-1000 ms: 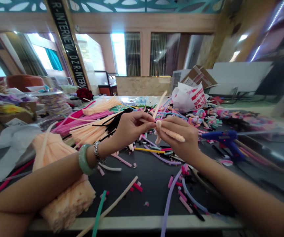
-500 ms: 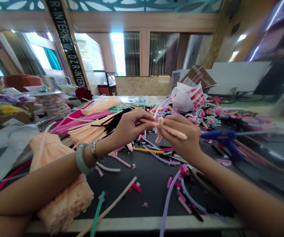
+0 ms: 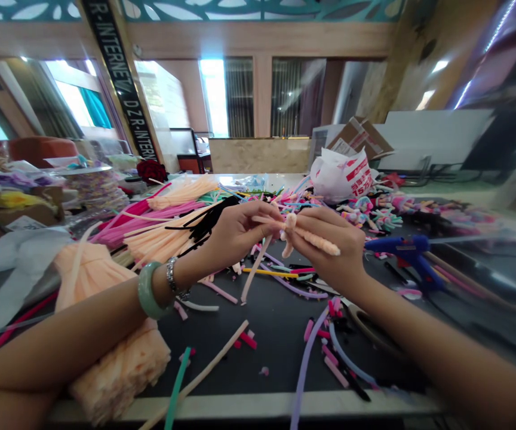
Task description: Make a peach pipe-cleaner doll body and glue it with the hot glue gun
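Note:
My right hand (image 3: 329, 236) is closed around a twisted peach pipe-cleaner piece (image 3: 318, 240), whose braided end sticks out to the right. A short bent stub hangs below the twist. Thumb and fingertips of my left hand (image 3: 244, 230) pinch peach pipe-cleaner strands at the piece's left side, almost touching my right fingers. One loose strand (image 3: 255, 275) slants down from between the hands toward the table. The exact crossing of the strands is partly hidden by the fingers.
A big peach pipe-cleaner bundle (image 3: 119, 358) lies under my left forearm. Black stems (image 3: 206, 218) and pink stems (image 3: 163, 222) lie behind. A blue glue gun (image 3: 408, 248) rests at right, with scissors (image 3: 365, 319) beside my right forearm. Cut scraps (image 3: 248, 340) are scattered about. A white bag (image 3: 341, 176) stands behind.
A strand that pointed up above the fingers now hangs down to the lower left from between the hands. Both hands stay in nearly the same place.

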The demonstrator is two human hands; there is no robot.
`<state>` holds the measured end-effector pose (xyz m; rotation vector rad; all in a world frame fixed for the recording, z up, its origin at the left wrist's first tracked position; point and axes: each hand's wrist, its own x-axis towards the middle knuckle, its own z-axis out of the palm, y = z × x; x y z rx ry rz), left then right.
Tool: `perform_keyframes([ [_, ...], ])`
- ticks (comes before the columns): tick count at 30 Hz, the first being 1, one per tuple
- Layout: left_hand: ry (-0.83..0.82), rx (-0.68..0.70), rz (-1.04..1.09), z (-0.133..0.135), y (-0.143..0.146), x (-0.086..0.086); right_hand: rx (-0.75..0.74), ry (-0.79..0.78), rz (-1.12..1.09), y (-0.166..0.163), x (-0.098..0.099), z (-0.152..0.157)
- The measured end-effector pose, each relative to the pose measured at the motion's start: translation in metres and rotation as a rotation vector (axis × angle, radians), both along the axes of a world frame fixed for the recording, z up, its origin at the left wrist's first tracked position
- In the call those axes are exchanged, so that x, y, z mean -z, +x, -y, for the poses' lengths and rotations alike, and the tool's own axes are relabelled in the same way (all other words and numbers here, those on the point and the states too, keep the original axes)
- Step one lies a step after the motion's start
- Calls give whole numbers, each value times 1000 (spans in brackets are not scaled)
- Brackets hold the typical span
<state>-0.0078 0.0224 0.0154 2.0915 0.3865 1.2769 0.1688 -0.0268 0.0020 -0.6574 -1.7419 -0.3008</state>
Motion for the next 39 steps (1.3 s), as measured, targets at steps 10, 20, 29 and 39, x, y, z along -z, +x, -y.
perform_keyframes([
  [10, -387, 404, 11, 1, -4, -2, -1, 9, 3, 1, -1, 0],
  [20, -382, 415, -23, 2, -6, -4, 11, -24, 5, 2, 1, -2],
  [29, -346, 448, -30, -2, -6, -2, 10, -4, 20, 3, 0, 0],
  [39, -383, 318, 5, -8, -5, -2, -31, -9, 14, 0, 2, -2],
])
